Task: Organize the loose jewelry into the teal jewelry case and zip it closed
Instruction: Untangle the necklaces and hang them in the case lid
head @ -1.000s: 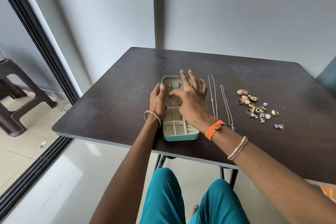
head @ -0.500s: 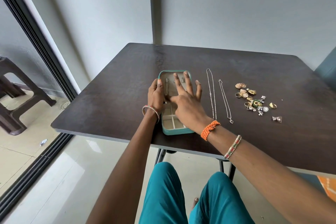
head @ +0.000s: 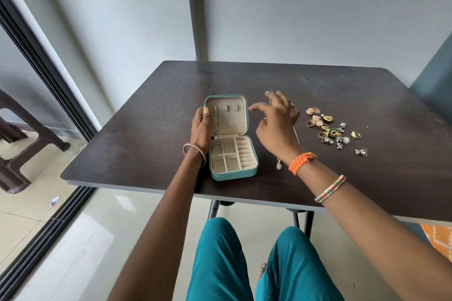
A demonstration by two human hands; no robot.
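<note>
— Where's the teal jewelry case [head: 232,154]?

— Centre of the frame, open on the dark counter [head: 146,134], a chain hanging in its lid.

— And the hands?

— The left hand [head: 201,127] holds the lid's left edge. The right hand [head: 277,122] hovers right of the case, grip wide, fingers spread, over a necklace [head: 278,165].

— The loose jewelry [head: 330,129]?

— Heaped further right.

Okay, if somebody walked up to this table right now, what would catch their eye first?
Probably the open teal jewelry case near the front edge of the dark table, its beige compartments showing and its lid steadied by the left hand. To its right, the right hand hovers, fingers spread, over a silver necklace. Farther right lies a pile of gold and silver earrings and rings.
</note>
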